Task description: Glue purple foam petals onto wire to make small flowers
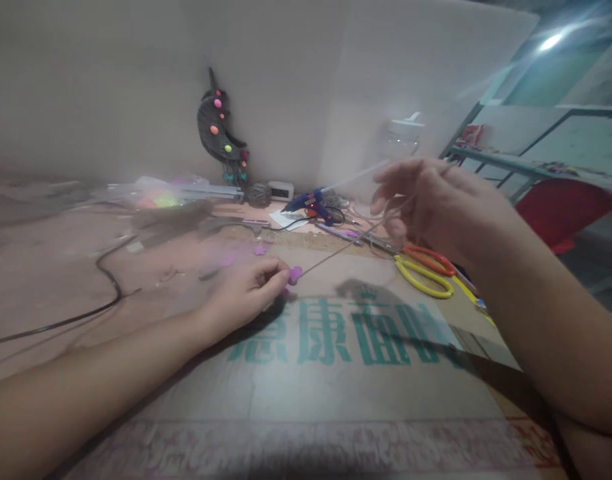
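My left hand [259, 287] is closed in a pinch on a small purple piece [296, 273], probably flower-shaped, just above the printed sheet. A thin grey yarn [331, 256] stretches from that piece up and to the right. At its other end my right hand [416, 200], raised and blurred, has its fingers curled on the yarn. A purple flower cutout [260, 249] lies on the table beyond my left hand. Below my right hand are scissors [423, 277] with yellow and red handles.
A blue glue gun [311, 202] stands at the back near a grey yarn ball [259, 194]. A dark crescent ornament [213, 127] with colored dots leans on the wall. A black cable [109, 273] crosses the left side. A red chair [566, 207] stands at right.
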Demonstrator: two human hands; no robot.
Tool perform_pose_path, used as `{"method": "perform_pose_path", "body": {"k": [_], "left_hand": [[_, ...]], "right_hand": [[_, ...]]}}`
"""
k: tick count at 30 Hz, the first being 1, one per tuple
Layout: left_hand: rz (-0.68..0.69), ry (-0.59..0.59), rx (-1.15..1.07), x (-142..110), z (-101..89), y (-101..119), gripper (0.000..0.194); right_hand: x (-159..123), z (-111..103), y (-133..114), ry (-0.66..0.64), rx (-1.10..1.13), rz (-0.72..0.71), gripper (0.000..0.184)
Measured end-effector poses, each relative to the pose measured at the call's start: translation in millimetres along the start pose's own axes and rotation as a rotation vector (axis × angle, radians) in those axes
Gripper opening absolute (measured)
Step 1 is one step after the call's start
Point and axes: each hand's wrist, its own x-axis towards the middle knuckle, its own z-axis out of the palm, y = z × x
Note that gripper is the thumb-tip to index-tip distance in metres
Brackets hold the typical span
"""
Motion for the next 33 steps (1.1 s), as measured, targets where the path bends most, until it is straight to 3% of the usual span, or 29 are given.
{"method": "perform_pose_path", "body": {"k": [3,7,10,13,17,19,22,25,30,33], "left_hand": [[-0.025,-0.032,-0.023,0,0.6,1,0.031],[-0.055,-0.025,0.010,1,0.1,3,0.034],[-0.075,-0.017,-0.029,3,0.1,1,0.033],[-0.090,-0.003,-0.073,4,0.5,-2,0.033],[-0.098,0.005,-0.091,5,1.0,-3,0.031],[-0.094,0.005,-0.110,5,1.1,-2,0.030],[-0.092,0.017,-0.119,6,1.1,-2,0.033],[-0.066,0.042,-0.051,6,0.5,-3,0.035],[0.035,0.062,0.093,4,0.7,-1,0.035],[0.074,0.047,0.138,3,2.0,2,0.035]], "right_hand": [[3,8,36,-0.012,-0.211,0.053,0.055],[10,16,72,-0.371,-0.686,0.154,0.062],[9,11,58,-0.399,-0.970,0.224,0.064],[4,7,29,-0.390,-1.145,0.179,0.060],[-6,24,14,-0.262,-0.842,0.083,0.049],[-13,40,21,-0.196,-0.597,0.079,0.050],[-23,61,40,-0.230,-0.320,0.172,0.051],[-28,74,58,-0.259,-0.239,0.222,0.039],[-30,82,69,-0.196,-0.257,0.135,0.022],[-29,82,69,-0.147,-0.169,0.229,0.022]]}}
